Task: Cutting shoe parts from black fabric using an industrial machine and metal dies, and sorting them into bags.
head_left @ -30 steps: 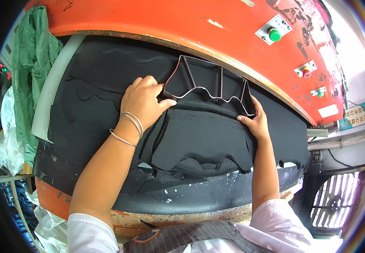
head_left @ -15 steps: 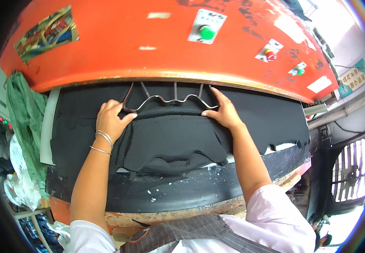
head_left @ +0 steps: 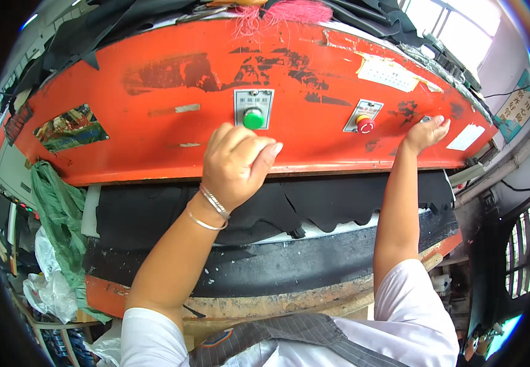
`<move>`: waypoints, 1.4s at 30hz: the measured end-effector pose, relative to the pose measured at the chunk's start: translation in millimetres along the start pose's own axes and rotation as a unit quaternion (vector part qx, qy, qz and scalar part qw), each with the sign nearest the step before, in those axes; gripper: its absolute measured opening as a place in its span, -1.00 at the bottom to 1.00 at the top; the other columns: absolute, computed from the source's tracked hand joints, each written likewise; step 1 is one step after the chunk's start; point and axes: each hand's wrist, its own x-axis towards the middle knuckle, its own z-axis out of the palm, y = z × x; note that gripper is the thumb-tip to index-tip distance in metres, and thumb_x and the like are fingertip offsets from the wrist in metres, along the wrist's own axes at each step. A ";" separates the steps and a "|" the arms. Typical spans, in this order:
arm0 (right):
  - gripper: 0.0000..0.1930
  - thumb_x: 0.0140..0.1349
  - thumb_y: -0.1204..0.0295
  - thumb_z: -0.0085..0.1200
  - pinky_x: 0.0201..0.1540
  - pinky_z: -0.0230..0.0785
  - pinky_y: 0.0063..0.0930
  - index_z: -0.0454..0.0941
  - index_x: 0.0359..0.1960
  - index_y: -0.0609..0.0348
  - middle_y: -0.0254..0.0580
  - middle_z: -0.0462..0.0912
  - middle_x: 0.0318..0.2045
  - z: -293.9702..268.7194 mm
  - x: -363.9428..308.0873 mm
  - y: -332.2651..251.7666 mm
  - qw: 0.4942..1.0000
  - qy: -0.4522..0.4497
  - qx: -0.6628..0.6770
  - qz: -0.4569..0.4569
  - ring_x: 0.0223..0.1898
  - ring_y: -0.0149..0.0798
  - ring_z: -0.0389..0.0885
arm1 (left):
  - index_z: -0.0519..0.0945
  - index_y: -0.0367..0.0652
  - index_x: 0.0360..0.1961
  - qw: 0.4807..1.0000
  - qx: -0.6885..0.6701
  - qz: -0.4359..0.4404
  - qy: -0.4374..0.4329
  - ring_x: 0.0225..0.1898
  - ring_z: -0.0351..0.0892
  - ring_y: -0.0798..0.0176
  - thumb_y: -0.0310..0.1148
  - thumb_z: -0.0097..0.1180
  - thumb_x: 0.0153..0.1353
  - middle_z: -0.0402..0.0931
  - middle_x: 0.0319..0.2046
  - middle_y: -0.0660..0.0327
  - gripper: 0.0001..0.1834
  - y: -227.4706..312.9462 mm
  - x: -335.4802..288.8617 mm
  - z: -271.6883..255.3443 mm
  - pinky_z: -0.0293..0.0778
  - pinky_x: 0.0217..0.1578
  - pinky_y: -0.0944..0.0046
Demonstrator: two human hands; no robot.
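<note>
My left hand (head_left: 235, 164) is curled into a loose fist with the thumb out. Its knuckles are just below a large green push button (head_left: 253, 118) on a red machine beam (head_left: 173, 137); whether they touch it I cannot tell. My right hand (head_left: 425, 136) is at the beam's right side with fingers loosely bent and partly apart, covering most of a small control there. No held object shows in either hand. Under the beam's lower edge lies black sheet material (head_left: 338, 192) with a ragged front edge. The wavy metal strip die is out of sight.
A red stop button (head_left: 365, 125) sits between my hands on the beam. Black scraps and pink threads (head_left: 298, 11) lie on top. Green cloth (head_left: 57, 199) and a clear plastic bag (head_left: 51, 296) hang at the left. The dark bed edge (head_left: 277, 269) runs before me.
Both hands have left the wavy metal die and risen to the beam's controls, the right one moving farther right. The view has tilted upward, and the die is no longer visible.
</note>
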 end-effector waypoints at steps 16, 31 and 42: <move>-0.47 0.27 0.22 -0.04 0.34 0.02 -0.09 0.32 0.19 0.31 0.07 0.35 0.23 -117.4 -107.5 -76.0 0.854 -0.424 0.265 -0.144 0.32 0.04 0.23 | 0.71 -0.06 -0.37 0.813 -0.024 -0.358 -0.459 -0.27 0.55 0.09 -0.15 0.13 0.21 0.59 -0.42 0.22 -0.75 118.5 -186.4 -126.2 0.47 -0.17 0.13; -0.67 0.21 0.25 0.14 0.15 0.24 -0.13 0.54 -0.02 0.07 -0.26 0.56 -0.03 -255.3 -307.5 -301.0 0.414 -0.645 0.614 -0.190 0.08 -0.12 0.48 | 0.67 -0.11 -0.38 0.870 0.174 -0.330 -0.322 -0.19 0.56 -0.02 -0.24 0.12 0.14 0.60 -0.33 0.13 -0.80 155.1 -233.3 -118.1 0.46 -0.14 0.04; -0.73 0.12 0.32 0.22 0.06 0.31 -0.15 0.58 -0.18 0.15 -0.14 0.62 -0.15 -180.3 -230.3 -143.7 0.660 -0.677 0.241 -0.218 -0.03 -0.03 0.55 | 0.68 -0.15 -0.51 0.834 -0.072 -0.405 -0.368 -0.36 0.61 0.07 -0.26 0.22 0.08 0.62 -0.47 0.14 -0.81 109.9 -207.9 -167.8 0.51 -0.26 0.15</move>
